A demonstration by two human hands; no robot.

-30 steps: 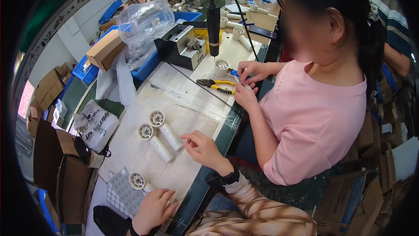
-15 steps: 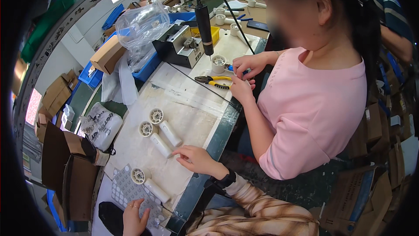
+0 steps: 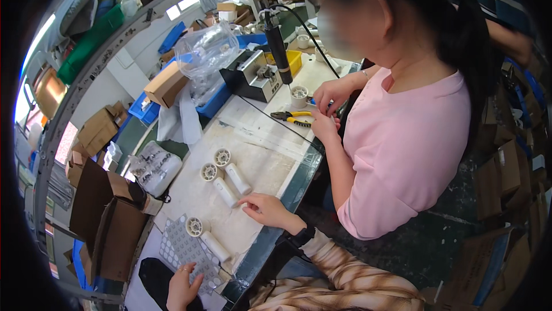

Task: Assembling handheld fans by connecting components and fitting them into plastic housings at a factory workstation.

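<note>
Head view: the person's right hand point(image 3: 267, 210) hovers low over the tabletop point(image 3: 270, 167), fingers loosely bent and gripping nothing, fingertips at the near end of a white handled unit point(image 3: 225, 192); whether they touch it I cannot quite tell; that unit lies flat, its round spoked head away from the person, and a second white unit point(image 3: 238, 178) lies just beside it on the right; a third white unit point(image 3: 216, 246) lies nearer the person, its head at the edge of a grey sheet with white discs point(image 3: 192, 250); the left hand point(image 3: 183, 289), fingers parted and holding nothing I can see, is at the sheet's near edge, beside a black cloth-like thing point(image 3: 154, 281); farther up, a co-worker point(image 3: 402, 150) in pink has both hands around something small, too covered to make out; near them lie yellow-and-black pliers point(image 3: 294, 117), and a black driver point(image 3: 278, 46) hangs close by.
</note>
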